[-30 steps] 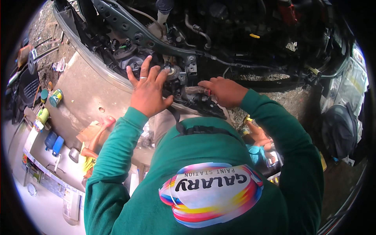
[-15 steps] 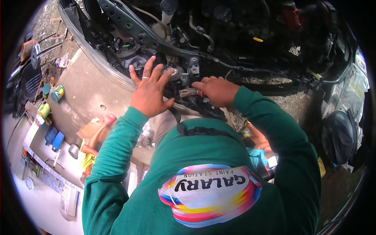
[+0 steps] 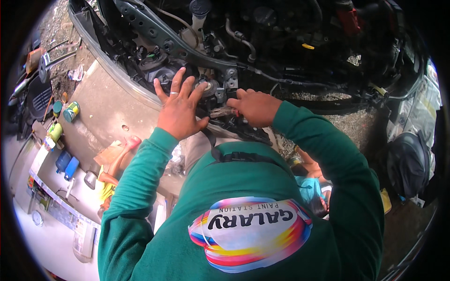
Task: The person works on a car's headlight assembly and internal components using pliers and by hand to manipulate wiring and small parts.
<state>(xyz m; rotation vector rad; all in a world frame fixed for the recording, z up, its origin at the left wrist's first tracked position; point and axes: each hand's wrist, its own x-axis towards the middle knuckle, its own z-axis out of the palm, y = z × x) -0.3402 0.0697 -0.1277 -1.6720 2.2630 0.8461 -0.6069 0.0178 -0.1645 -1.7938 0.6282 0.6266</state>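
My left hand (image 3: 181,107) is spread flat, fingers apart, a ring on one of them. It rests on black plastic parts that look like the back of a headlamp housing (image 3: 164,71), beside a round light-coloured cap (image 3: 209,88). Just right of it, my right hand (image 3: 257,108) is closed, its index finger reaching toward a metal bracket (image 3: 231,78). A small red piece (image 3: 237,113) shows under its fingers, next to a pale, partly see-through piece (image 3: 222,112). My fingers hide most of what they grip.
An open engine bay (image 3: 281,51) lies ahead, crossed by a dark metal beam (image 3: 187,49). Two other people sit low nearby: a yellow shirt (image 3: 106,188) at left, a teal one (image 3: 307,188) at right. A can (image 3: 71,112) stands on the concrete; a black backpack-like bundle (image 3: 408,164) is at right.
My right hand has shifted slightly left and its index finger has bent more at the knuckle. My left hand has stayed in place. The person at the right has moved a little.
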